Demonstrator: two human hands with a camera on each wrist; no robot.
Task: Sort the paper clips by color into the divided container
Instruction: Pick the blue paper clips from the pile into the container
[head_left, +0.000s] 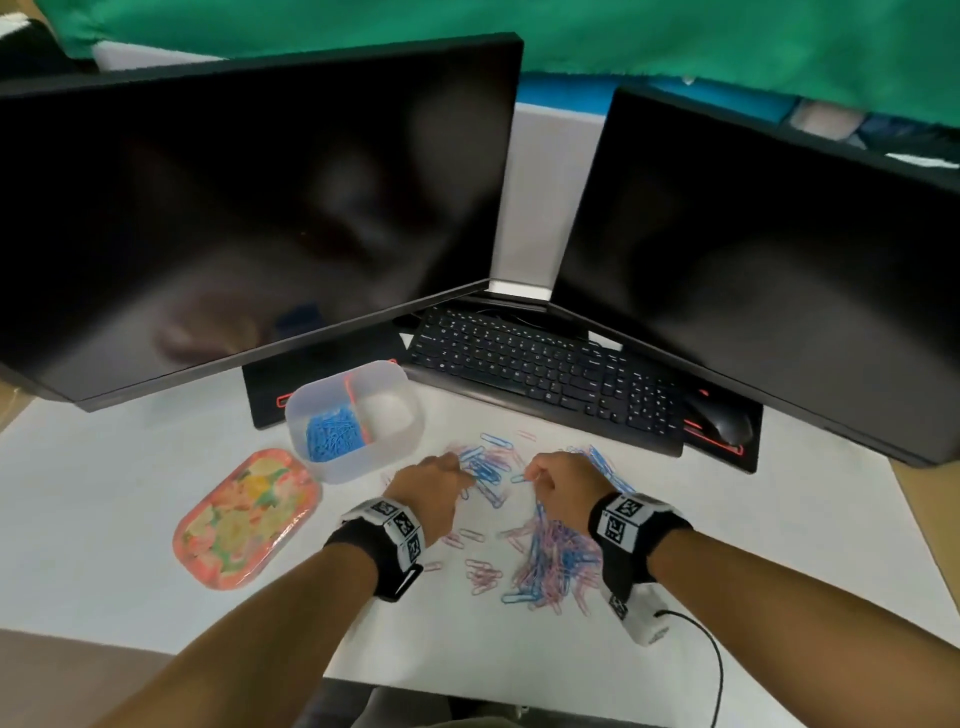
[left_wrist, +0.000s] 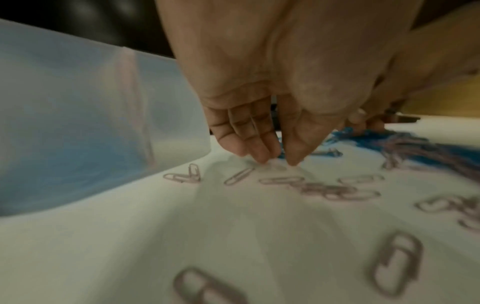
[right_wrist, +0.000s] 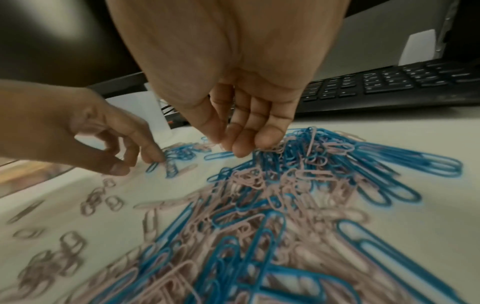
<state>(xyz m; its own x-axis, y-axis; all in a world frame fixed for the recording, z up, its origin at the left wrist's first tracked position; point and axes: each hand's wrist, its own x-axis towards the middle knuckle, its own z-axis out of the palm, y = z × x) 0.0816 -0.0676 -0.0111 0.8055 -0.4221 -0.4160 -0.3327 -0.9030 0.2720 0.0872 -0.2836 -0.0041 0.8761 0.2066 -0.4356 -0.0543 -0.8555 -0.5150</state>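
White desk surface (head_left: 130, 519) fills the scene, and both hands work low over it. The left hand (head_left: 431, 486) has its fingertips (left_wrist: 262, 158) brought down together with the thumb at the edge of a small cluster of blue clips (head_left: 485, 467); whether a clip is caught between them I cannot tell, as that spot is blurred. The right hand (head_left: 563, 480) curls its fingers (right_wrist: 242, 148) down at the near end of a single blue clip (right_wrist: 218, 155); whether it actually grips the clip I cannot tell.

Beside and below the right wrist lies the big mixed pile of blue and pink paper clips (head_left: 550, 561), with loose pink ones (head_left: 483, 574) scattered toward the left arm. The divided container (head_left: 400, 447), translucent plastic, stands just left of the left hand; its left compartment holds sorted blue clips (head_left: 332, 439), its right compartment looks pale and bare. A floral lid (head_left: 247, 519) lies further left. Behind are a black keyboard (head_left: 545, 374), a mouse (head_left: 724, 421), and two dark monitors (head_left: 249, 208), the left one overhanging the container's far rim. Both wrist views are smeared, so the small clips near the edges are hard to read.
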